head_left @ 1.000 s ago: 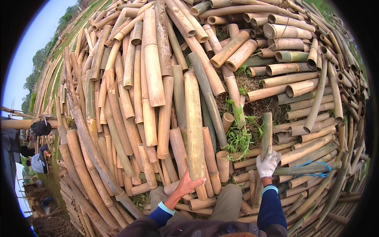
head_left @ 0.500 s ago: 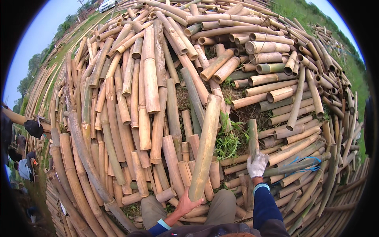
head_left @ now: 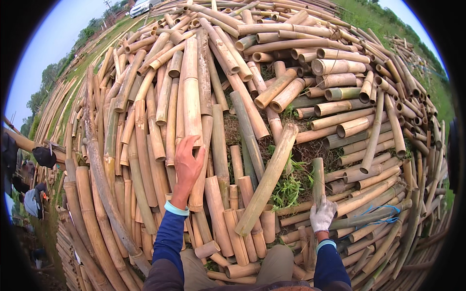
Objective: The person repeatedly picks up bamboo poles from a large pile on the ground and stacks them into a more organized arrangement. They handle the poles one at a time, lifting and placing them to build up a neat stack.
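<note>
My bare left hand (head_left: pixel 188 164) is raised over the pile, fingers apart and nothing gripped. It is by the lower end of a long tan bamboo pole (head_left: pixel 192 92); whether it touches the pole I cannot tell. My right hand (head_left: pixel 323 214), in a pale glove, is closed round the lower part of a short greenish bamboo pole (head_left: pixel 318 180) that stands nearly upright. Between my hands a thick tan-green bamboo pole (head_left: pixel 267 179) lies slanted across shorter pieces, its lower end near my knees.
Cut bamboo poles (head_left: pixel 145 194) cover the left side, and stacked ones (head_left: pixel 359 131) lie crosswise at the right. Blue twine (head_left: pixel 381 213) is tangled round one pole. Green weeds (head_left: pixel 290 186) grow in a gap. Other people (head_left: pixel 34 200) are at the far left; a car (head_left: pixel 141 7) stands far off.
My left hand has let go of the thick bamboo pole and moved up and left, opening. That pole now leans further right. My right hand keeps hold of the greenish pole.
</note>
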Demonstrator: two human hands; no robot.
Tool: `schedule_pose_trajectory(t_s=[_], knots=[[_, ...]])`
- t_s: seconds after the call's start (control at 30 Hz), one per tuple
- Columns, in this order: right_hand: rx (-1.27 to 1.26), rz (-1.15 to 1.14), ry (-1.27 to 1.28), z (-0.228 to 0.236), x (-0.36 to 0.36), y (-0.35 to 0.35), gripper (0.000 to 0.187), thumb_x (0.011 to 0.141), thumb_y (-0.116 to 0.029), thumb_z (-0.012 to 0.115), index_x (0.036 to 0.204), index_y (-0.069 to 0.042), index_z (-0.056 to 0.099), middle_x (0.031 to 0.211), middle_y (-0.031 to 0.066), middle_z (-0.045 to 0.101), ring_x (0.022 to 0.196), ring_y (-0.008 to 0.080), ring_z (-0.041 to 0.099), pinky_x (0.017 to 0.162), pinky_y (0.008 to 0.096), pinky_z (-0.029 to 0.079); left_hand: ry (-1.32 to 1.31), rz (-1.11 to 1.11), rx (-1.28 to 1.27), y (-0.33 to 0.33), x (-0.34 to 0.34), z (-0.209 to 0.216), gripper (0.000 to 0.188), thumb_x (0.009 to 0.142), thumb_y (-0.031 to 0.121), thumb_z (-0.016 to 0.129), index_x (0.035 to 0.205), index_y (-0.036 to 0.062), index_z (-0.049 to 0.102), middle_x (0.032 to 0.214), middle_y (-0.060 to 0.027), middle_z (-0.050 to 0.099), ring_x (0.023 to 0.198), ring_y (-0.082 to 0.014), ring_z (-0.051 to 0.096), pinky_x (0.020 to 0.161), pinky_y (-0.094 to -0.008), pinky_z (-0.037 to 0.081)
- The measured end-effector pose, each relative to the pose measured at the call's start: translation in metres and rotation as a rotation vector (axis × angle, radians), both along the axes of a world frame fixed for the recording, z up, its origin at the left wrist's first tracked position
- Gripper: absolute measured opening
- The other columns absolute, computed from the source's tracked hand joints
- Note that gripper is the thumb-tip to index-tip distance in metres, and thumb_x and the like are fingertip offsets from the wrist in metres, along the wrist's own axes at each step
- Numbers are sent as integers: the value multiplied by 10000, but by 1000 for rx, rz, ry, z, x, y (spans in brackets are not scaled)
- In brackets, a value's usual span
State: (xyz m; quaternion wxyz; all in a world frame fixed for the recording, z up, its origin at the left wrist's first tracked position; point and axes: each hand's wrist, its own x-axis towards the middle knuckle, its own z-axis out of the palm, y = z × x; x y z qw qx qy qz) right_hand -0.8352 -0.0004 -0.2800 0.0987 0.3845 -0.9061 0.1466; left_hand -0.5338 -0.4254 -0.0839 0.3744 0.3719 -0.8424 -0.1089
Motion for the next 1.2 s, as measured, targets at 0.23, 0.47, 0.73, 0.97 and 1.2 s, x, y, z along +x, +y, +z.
schedule_pose_trajectory(t_s=[0.23, 0.47, 0.73, 0.97, 1.2], knots=[[26, 31, 26, 1, 4, -17, 663, 915, -216, 719, 1490, -30, 447, 1228, 203, 581, 1193, 395, 565, 1195, 609, 306, 34, 212, -20, -226, 0, -19, 385, 1098, 183, 502, 1433, 13, 588, 1441, -233, 594, 1369, -427, 528, 1157, -493, 427], [235, 44, -97, 9, -16, -11, 661, 916, -281, 700, 1462, -6, 450, 1178, 208, 608, 1189, 412, 572, 1155, 604, 321, -58, 164, 57, -239, -27, -40, 429, 1130, 179, 434, 1522, 27, 518, 1549, -206, 537, 1498, -443, 407, 1231, -516, 355], [1019, -17, -630, 152, -129, -166, 542, 937, -439, 529, 1276, -63, 724, 1227, 275, 730, 1166, 438, 704, 1010, 508, 560, -56, 198, 34, -234, -34, -42, 418, 1115, 128, 413, 1496, 10, 540, 1550, -195, 540, 1472, -449, 449, 1225, -522, 367], [79, 404, 50, 252, -180, -491, 317, 903, -327, 683, 1100, -79, 700, 947, 210, 720, 891, 403, 716, 803, 515, 590, -59, 219, 80, -239, -34, -30, 438, 1104, 128, 402, 1503, 5, 533, 1533, -218, 540, 1476, -430, 450, 1229, -526, 365], [9, 463, 373, 310, -217, -755, 312, 892, -232, 679, 1176, -125, 750, 1151, 153, 703, 1050, 367, 693, 907, 499, 555, -102, 223, 131, -241, -40, -20, 448, 1094, 117, 404, 1504, -16, 527, 1544, -218, 535, 1487, -431, 436, 1240, -520, 353]])
